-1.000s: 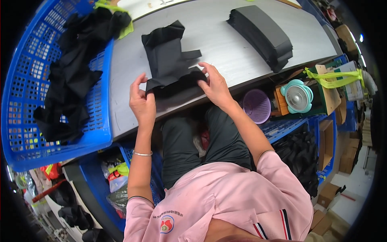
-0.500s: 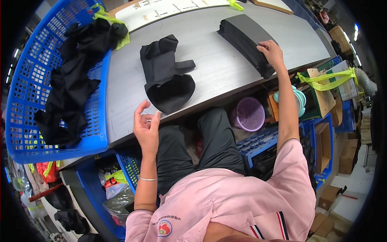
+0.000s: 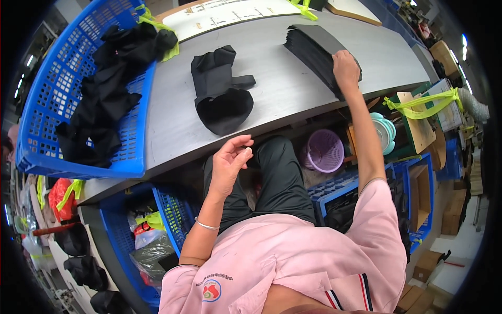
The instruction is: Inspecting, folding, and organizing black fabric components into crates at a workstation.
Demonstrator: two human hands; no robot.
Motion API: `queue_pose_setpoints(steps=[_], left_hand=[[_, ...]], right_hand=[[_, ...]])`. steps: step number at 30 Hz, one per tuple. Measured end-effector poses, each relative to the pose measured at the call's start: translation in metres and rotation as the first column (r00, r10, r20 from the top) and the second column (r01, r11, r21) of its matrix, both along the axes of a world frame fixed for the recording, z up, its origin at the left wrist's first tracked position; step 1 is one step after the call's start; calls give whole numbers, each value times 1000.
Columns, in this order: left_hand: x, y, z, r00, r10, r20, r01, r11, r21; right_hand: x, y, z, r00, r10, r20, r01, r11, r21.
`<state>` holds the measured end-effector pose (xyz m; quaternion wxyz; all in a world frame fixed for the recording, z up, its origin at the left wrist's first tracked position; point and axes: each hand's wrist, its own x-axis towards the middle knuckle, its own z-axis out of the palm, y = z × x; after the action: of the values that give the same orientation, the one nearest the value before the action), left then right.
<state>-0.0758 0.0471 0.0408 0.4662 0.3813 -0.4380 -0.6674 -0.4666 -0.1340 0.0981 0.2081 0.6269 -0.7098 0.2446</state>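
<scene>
My right hand point(image 3: 346, 72) is at the right edge of a neat stack of dark fabric panels point(image 3: 314, 47), its fingers closed at the top panel's edge. Its fingertips are partly hidden. Over my lap, just off the table's front edge, my left hand point(image 3: 230, 163) is raised with fingers loosely bent and apart, holding nothing. Closest to it on the table lies a sewn black fabric piece point(image 3: 214, 78), with a rounded, cupped near end and a short strap sticking out to the right.
A blue plastic basket point(image 3: 137, 149) with black fabric pieces stands on the grey table point(image 3: 277, 99) at the left. Below the table are a purple basket point(image 3: 322, 150) and blue crates point(image 3: 117, 230). A white board point(image 3: 209, 18) lies along the far edge.
My left hand has moved right, away from beside the sewn piece, to over my lap. My right hand has shifted slightly left, its fingers now bent down over the stack's edge. The view has shifted slightly.
</scene>
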Motion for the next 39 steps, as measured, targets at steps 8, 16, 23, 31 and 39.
queue_pose_setpoints(steps=[8,16,23,31,39], left_hand=[[-27,7,-23,949,-68,-307,70,998,-6],[-9,23,-29,724,-236,-648,306,952,-5],[1,30,-3,853,139,-503,27,951,309],[3,28,-4,950,59,-305,-19,991,133],[49,-63,-31,411,665,624,-233,738,-634]], right_hand=[[194,209,-12,858,511,42,-501,853,-147],[214,283,-22,79,128,989,-817,577,-9],[218,285,-28,378,-57,924,-671,671,316],[228,266,-47,192,-47,980,-714,679,172],[201,240,-63,-141,-211,967,-784,620,21]])
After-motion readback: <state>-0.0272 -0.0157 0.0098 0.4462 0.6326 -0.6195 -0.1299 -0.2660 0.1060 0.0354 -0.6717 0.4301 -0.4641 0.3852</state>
